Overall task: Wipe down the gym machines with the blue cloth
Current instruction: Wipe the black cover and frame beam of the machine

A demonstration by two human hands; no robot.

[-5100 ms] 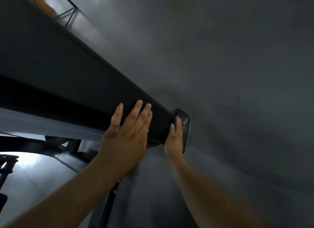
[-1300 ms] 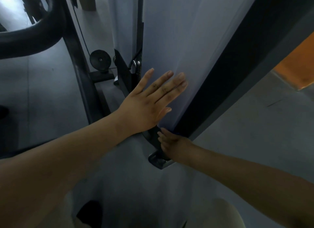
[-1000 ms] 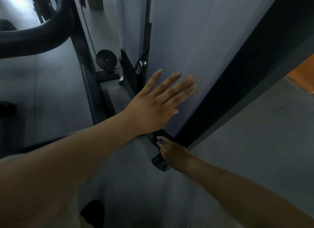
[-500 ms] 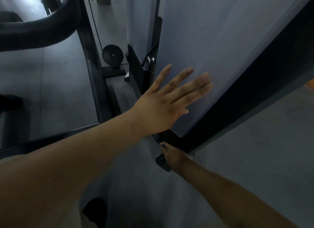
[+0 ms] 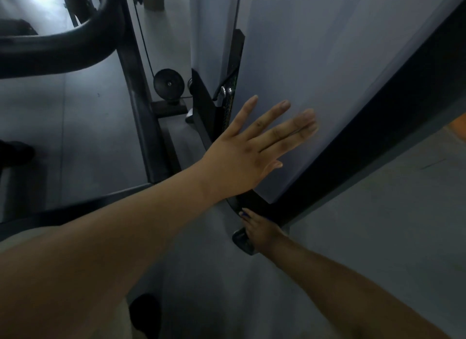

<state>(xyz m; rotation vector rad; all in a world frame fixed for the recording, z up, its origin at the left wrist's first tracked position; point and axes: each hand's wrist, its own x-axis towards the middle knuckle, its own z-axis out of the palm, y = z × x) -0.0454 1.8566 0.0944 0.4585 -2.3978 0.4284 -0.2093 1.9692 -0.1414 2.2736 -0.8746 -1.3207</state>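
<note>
Left hand flat, splayed, arm extended; right hand low, grip unclear.

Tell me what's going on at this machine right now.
A person is cleaning a gym machine. The left hand lies flat, fingers spread, on its pale grey panel. The right hand reaches low to the foot of the black frame, where only a sliver of the blue cloth shows at its fingertips. How the fingers hold it is hidden.

Panel under left fingers: pale grey, plain. Frame past those fingertips: black. Cloth, a sliver at right fingertips: blue. Floor: grey. Pulley: black.
</note>
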